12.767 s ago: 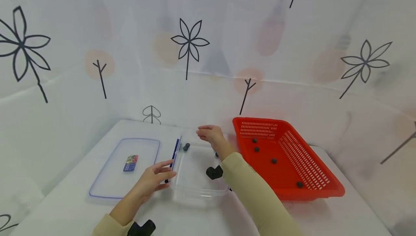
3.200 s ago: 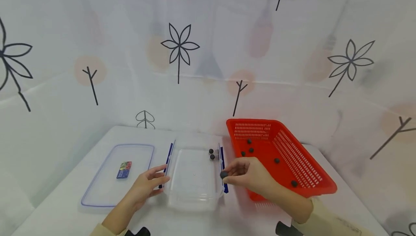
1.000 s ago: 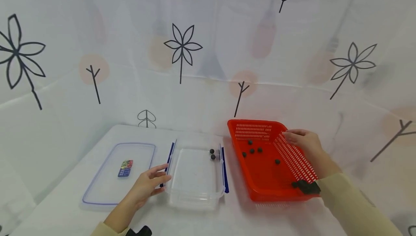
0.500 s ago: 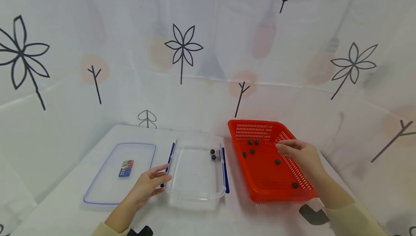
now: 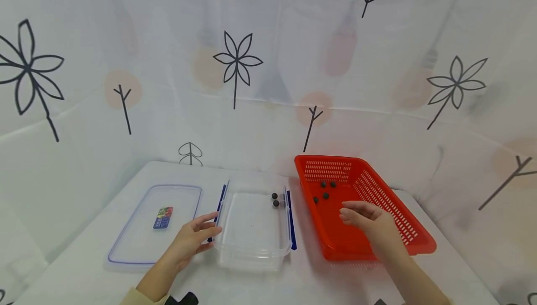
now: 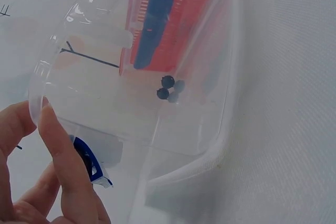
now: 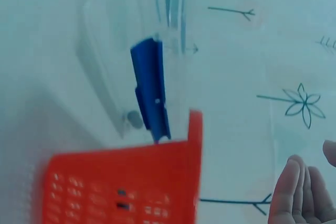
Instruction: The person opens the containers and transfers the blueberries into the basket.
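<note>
My left hand [image 5: 189,242] pinches the left rim of a clear plastic box [image 5: 251,223] between thumb and fingers. Inside the box, along its right side, lie two small dark blueberry-like balls [image 5: 275,200]. Over the red basket [image 5: 335,235] hovers my right hand [image 5: 373,225], fingers lightly bent together and thumb apart. In the right wrist view those fingers [image 7: 299,192] look nearly straight, with nothing between them and the thumb. Several more dark balls [image 5: 326,195] lie on the basket floor near its back left. The hand covers part of the basket's right half.
A clear lid [image 5: 134,235] with a blue edge and a colourful label [image 5: 163,218] lies left of the box. Blue side clips [image 5: 291,221] hang at the box's sides. Behind the white table [image 5: 235,286] hangs a patterned cloth [image 5: 268,128].
About three seconds ago my right hand held a dark ball beside the box. Since then another ball has rolled to the basket's back. The right hand has moved down and left over the basket.
</note>
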Demonstrator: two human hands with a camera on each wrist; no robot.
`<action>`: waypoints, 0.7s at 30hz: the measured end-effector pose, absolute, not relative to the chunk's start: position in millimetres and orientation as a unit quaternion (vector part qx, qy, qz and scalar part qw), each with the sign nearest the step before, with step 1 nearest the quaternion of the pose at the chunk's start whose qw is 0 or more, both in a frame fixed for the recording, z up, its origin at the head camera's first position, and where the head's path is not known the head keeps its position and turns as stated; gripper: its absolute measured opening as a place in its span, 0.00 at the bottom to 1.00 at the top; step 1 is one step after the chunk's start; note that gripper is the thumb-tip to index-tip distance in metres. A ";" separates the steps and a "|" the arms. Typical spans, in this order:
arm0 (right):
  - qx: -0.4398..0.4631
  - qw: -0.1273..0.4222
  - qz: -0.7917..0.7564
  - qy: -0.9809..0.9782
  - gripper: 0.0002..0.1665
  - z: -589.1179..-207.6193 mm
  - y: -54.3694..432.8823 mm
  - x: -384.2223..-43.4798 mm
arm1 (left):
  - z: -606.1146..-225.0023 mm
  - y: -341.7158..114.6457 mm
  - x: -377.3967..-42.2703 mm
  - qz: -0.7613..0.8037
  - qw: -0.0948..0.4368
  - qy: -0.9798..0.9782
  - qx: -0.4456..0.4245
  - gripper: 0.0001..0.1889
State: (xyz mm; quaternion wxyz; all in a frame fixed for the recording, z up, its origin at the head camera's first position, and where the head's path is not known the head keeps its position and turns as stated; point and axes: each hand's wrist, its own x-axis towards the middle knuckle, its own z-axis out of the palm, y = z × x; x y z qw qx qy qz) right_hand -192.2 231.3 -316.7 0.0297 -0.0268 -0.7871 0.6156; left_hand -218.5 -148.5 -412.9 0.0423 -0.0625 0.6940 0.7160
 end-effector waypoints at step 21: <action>0.001 -0.014 0.638 -0.770 0.30 -370.7 159.2 -177.4 | -416.4 -149.0 -222.3 0.713 0.044 0.697 -0.067 0.27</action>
